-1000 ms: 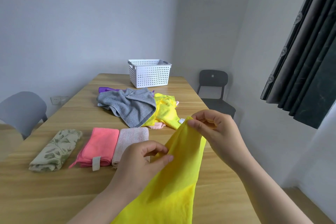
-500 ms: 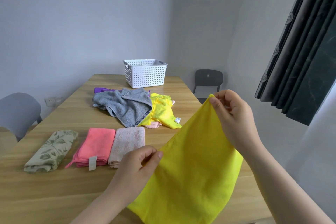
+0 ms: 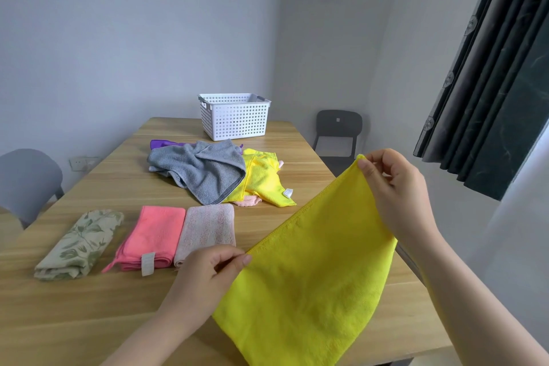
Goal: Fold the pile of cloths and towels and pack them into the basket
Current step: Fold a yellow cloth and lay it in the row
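A bright yellow cloth (image 3: pixel 309 282) hangs spread above the table's near right corner. My left hand (image 3: pixel 208 273) pinches its lower left corner and my right hand (image 3: pixel 392 187) pinches its upper right corner, higher up. Three folded cloths lie in a row at the left: a leaf-print one (image 3: pixel 80 244), a pink one (image 3: pixel 154 235) and a pale pink one (image 3: pixel 208 226). Behind them is the loose pile: a grey towel (image 3: pixel 202 169), a yellow cloth (image 3: pixel 264 181), a bit of purple cloth (image 3: pixel 162 144). The white perforated basket (image 3: pixel 234 119) stands at the table's far end.
The wooden table (image 3: pixel 118 187) has a grey chair (image 3: pixel 26 178) at its left and a dark chair (image 3: pixel 337 134) beyond its far right corner. Dark curtains (image 3: pixel 490 83) hang at the right. The table's right edge runs under my right forearm.
My hands have drawn apart, spreading the yellow cloth from a narrow bunch into a wide sheet. The right hand rose up and to the right; the left hand stayed low.
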